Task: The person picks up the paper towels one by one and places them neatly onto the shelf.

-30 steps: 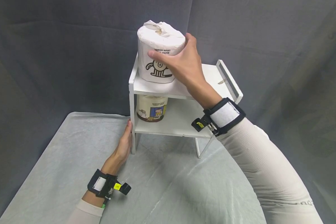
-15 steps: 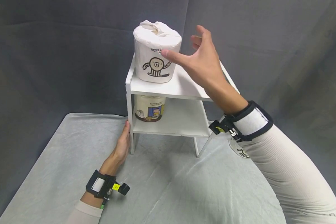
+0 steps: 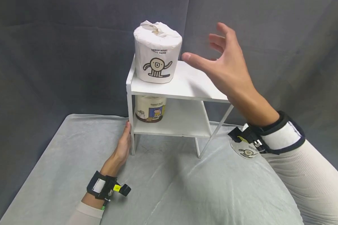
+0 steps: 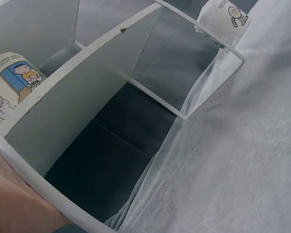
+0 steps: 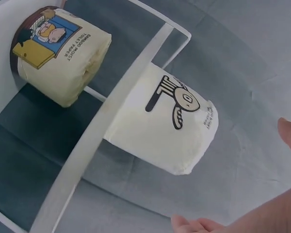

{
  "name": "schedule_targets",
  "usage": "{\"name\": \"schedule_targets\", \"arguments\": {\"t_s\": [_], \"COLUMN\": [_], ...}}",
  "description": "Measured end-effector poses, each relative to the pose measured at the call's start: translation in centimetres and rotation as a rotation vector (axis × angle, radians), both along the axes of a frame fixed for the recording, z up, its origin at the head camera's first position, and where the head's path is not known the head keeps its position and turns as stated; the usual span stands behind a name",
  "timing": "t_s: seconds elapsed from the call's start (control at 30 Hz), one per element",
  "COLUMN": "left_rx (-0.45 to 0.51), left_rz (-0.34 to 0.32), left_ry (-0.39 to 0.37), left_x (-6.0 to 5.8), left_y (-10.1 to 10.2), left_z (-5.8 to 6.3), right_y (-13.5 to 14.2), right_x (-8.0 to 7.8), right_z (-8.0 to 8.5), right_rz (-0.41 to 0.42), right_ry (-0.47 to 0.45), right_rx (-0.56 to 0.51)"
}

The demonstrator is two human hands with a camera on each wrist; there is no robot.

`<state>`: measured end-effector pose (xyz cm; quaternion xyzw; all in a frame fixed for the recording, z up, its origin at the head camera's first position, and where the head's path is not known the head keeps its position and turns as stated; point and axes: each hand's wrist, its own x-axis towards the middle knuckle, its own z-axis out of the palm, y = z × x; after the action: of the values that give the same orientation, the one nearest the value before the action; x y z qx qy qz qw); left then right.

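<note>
Right hand (image 3: 227,65), fingers wide, hangs right of a roll (image 3: 157,56) atop the rack (image 3: 183,86); left hand (image 3: 122,147), outstretched, touches its left leg (image 3: 130,107).

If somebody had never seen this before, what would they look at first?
Probably the white paper roll with the funny cartoon figure, standing at the left end of the top shelf. Next, maybe the right hand, open in the air to the right of it. Then the cream roll with the colourful picture, on the lower shelf.
</note>
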<state>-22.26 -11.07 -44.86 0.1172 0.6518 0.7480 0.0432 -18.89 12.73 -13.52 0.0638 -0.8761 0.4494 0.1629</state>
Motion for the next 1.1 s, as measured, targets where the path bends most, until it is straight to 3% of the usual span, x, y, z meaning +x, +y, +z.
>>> {"name": "schedule_targets", "arguments": {"t_s": [0.37,1.1], "left_rx": [0.004,-0.005], "left_rz": [-0.001,0.001], "left_ry": [-0.017,0.013], "left_x": [0.1,0.1], "left_y": [0.0,0.0], "left_z": [-0.1,0.0], "right_y": [4.0,11.9], "right_x": [2.2,3.0], "right_z": [-0.1,-2.1], "right_rz": [0.022,-0.149], "right_ry": [0.080,0.038], "right_rx": [-0.004,0.061]}}
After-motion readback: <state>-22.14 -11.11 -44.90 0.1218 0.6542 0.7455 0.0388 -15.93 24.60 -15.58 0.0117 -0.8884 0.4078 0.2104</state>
